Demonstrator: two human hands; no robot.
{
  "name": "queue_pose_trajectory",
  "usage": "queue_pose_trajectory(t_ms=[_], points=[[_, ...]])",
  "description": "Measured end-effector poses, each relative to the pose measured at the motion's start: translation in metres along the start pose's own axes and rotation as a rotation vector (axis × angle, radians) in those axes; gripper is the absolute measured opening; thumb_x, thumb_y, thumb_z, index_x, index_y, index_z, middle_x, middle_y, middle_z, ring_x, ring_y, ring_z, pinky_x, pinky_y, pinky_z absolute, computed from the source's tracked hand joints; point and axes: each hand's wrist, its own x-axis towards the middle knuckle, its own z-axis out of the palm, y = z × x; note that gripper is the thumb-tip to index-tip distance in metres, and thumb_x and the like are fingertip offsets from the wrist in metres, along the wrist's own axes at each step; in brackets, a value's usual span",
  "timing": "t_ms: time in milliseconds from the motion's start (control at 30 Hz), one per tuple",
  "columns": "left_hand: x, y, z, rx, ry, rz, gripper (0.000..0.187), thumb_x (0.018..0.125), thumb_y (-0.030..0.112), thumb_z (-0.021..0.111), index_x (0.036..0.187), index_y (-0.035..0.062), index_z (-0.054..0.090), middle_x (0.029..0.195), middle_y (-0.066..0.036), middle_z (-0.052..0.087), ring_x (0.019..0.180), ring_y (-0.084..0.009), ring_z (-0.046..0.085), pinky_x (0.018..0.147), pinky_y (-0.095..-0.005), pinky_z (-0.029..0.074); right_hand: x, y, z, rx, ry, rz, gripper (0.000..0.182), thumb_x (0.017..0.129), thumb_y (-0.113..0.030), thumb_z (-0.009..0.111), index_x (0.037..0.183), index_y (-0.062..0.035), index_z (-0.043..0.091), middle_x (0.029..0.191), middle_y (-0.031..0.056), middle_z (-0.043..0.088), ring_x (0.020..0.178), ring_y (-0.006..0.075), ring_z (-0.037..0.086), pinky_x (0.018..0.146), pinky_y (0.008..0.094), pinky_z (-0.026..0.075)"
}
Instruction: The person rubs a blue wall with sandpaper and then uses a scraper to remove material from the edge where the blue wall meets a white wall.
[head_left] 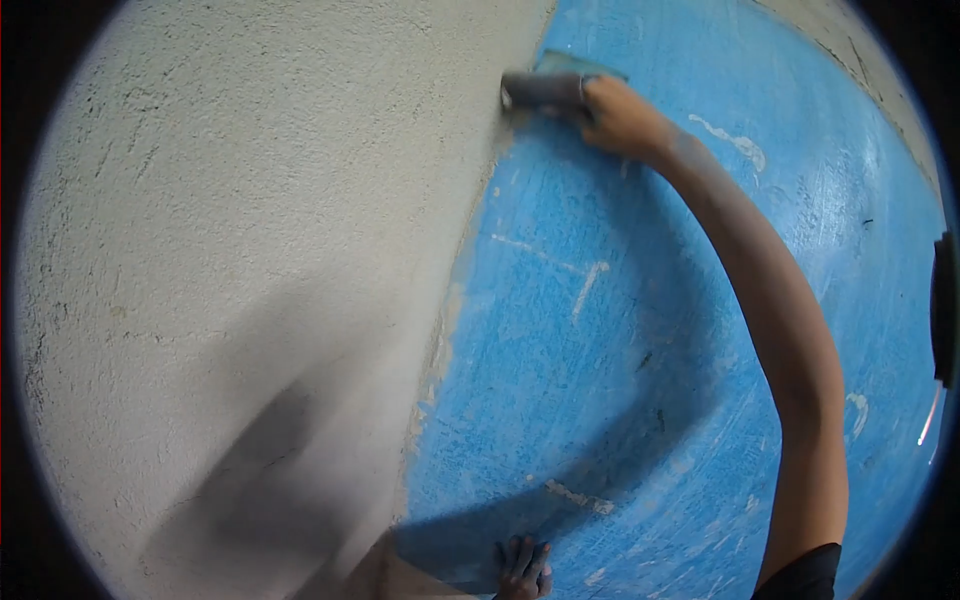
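Observation:
My right hand [620, 120] reaches up at the top of the view, its fingers wrapped round the dark handle of a flat tool [545, 92]. The tool's end is at the border between the rough grey-white wall [250, 180] and the blue wall [560, 350]. At the bottom edge my left hand [523, 568] rests against the blue surface with its fingers spread, and nothing shows in it.
A dark object [943, 310] stands at the far right edge. White marks and scratches run over the blue wall. Shadows of the arm and body fall across both surfaces.

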Motion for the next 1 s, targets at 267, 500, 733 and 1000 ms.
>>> queue_pose_trajectory(t_ms=[267,500,733,1000], points=[[0.011,0.001,0.001,-0.056,0.053,0.025,0.039,0.084,0.021,0.045,0.114,-0.0006,0.057,0.123,-0.025,0.049,0.120,-0.0457,0.040,0.098,-0.0645,0.022,-0.001,0.010,0.002,-0.016,0.055,0.058,0.024,0.087,-0.015,0.053,0.108,-0.0050,0.059,0.093,0.0194,0.063,0.090,0.0357,0.059,0.081,0.0412,0.047],[0.006,-0.003,0.006,0.048,0.035,0.069,0.040,0.084,0.023,0.044,0.113,-0.0010,0.057,0.123,-0.025,0.049,0.119,-0.0461,0.041,0.097,-0.0651,0.024,0.002,0.015,0.003,-0.079,0.088,0.134,0.023,0.084,-0.014,0.054,0.103,-0.0014,0.060,0.092,0.0234,0.062,0.087,0.0379,0.058,0.079,0.0424,0.047],[0.000,-0.004,0.006,0.000,0.046,0.059,0.038,0.086,0.022,0.041,0.110,-0.0022,0.059,0.121,-0.025,0.050,0.118,-0.0461,0.042,0.096,-0.0652,0.025,0.001,0.014,0.002,-0.124,0.096,0.203,0.022,0.085,-0.014,0.054,0.100,0.0004,0.061,0.091,0.0235,0.061,0.087,0.0387,0.058,0.078,0.0434,0.047],[-0.001,-0.003,0.004,-0.042,0.021,0.048,0.038,0.085,0.022,0.044,0.112,-0.0012,0.058,0.122,-0.025,0.050,0.119,-0.0466,0.041,0.098,-0.0654,0.022,-0.008,0.016,-0.001,-0.074,0.139,0.158,0.022,0.087,-0.016,0.053,0.104,-0.0030,0.059,0.091,0.0214,0.062,0.084,0.0362,0.059,0.079,0.0434,0.045]])
